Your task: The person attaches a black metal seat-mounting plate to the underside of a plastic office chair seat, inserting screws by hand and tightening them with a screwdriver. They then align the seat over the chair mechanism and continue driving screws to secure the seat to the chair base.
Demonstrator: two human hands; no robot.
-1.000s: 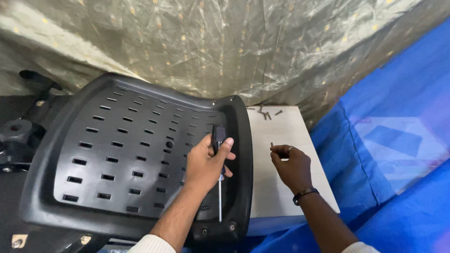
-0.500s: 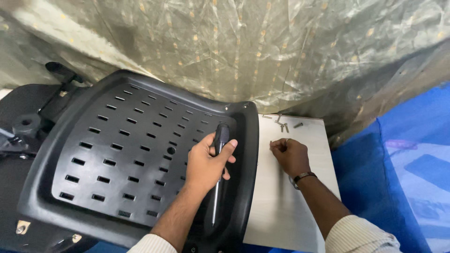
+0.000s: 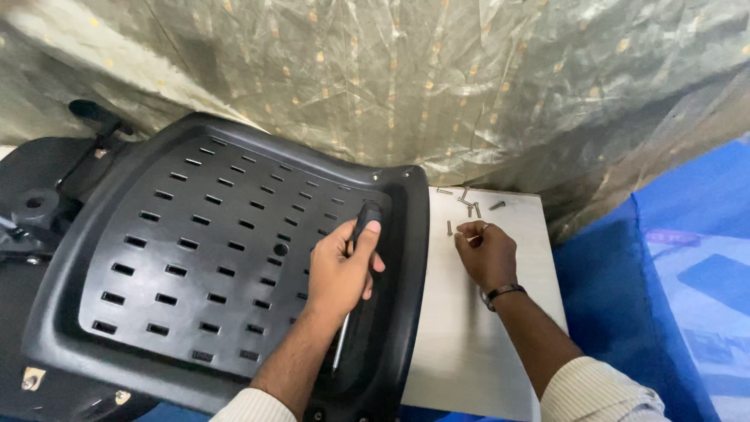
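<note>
My left hand (image 3: pixel 341 266) grips the black handle of a screwdriver (image 3: pixel 361 227), whose metal shaft points back toward me over the right rim of a black slotted plastic chair shell (image 3: pixel 187 258). My right hand (image 3: pixel 486 252) rests on a pale board (image 3: pixel 469 344) to the right, fingertips closed around a small screw. Several loose screws (image 3: pixel 467 202) lie on the board just beyond that hand.
A crinkled olive-gold sheet (image 3: pixel 437 86) hangs behind everything. Black chair base parts (image 3: pixel 31 211) sit at the far left. Blue fabric (image 3: pixel 672 297) covers the area to the right of the board.
My right hand has slid forward along the board to the loose screws and pinched one. My left hand still holds the screwdriver on the chair shell. The view has shifted.
</note>
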